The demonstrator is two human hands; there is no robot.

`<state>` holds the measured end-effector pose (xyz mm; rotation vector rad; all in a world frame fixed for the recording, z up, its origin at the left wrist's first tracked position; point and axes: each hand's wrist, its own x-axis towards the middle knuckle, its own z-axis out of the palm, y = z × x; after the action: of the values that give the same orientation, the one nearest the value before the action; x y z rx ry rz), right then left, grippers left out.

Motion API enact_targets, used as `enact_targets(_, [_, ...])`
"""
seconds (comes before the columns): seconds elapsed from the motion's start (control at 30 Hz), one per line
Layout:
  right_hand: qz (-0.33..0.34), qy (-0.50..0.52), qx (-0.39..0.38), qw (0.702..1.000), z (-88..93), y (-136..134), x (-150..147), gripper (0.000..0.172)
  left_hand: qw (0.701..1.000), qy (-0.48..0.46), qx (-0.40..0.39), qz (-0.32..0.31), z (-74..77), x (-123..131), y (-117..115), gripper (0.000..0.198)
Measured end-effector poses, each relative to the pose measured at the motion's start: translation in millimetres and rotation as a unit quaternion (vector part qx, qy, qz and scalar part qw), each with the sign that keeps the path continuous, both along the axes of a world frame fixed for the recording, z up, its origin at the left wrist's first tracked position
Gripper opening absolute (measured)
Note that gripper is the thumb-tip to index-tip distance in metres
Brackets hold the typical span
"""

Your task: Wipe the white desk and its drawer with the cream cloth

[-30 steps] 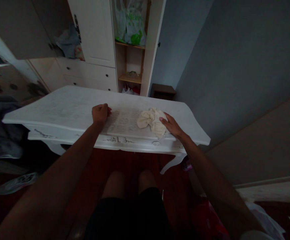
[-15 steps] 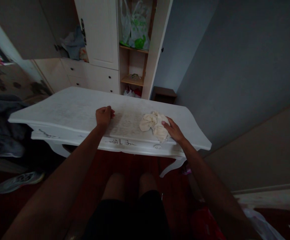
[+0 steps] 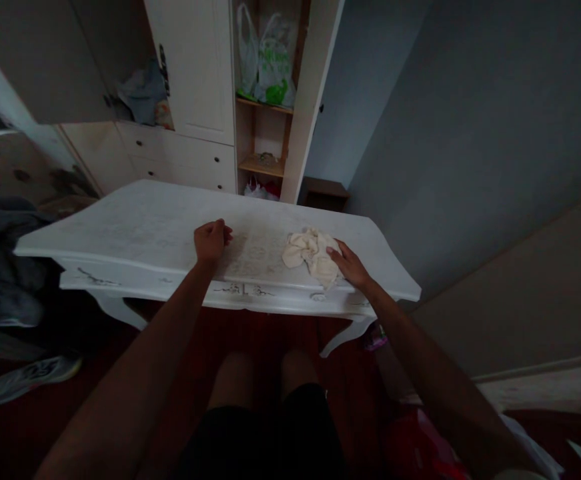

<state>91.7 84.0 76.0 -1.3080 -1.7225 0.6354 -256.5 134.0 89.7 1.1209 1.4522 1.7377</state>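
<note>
A crumpled cream cloth (image 3: 315,253) lies on the right part of a white table (image 3: 150,217) with smudged grey marks across its top. My right hand (image 3: 349,262) grips the right edge of this cloth, thumb on top and the fingers partly hidden by it. Left of the cloth, my left hand (image 3: 211,240) is curled into a loose fist at the tabletop, near the dark smudges. Nothing shows in that fist.
Behind the table stands a white wardrobe (image 3: 197,73) with open doors and plastic bags (image 3: 275,70) on a shelf. A grey wall (image 3: 475,133) is at the right. Grey fabric (image 3: 5,247) and a shoe (image 3: 30,380) are at the left.
The view has shifted slightly, so the table and wardrobe sit a little lower. Both hands keep nearly the same places on the table, and the cloth keeps its crumpled shape.
</note>
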Motion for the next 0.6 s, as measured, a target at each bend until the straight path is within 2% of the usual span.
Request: enact_targets(0.6, [-0.019,0.007,-0.01,1.0,4.8,-4.9,-2.6,0.05,0.999,-0.048,-0.009,0.008,2.9,-3.8,-9.1,0.031])
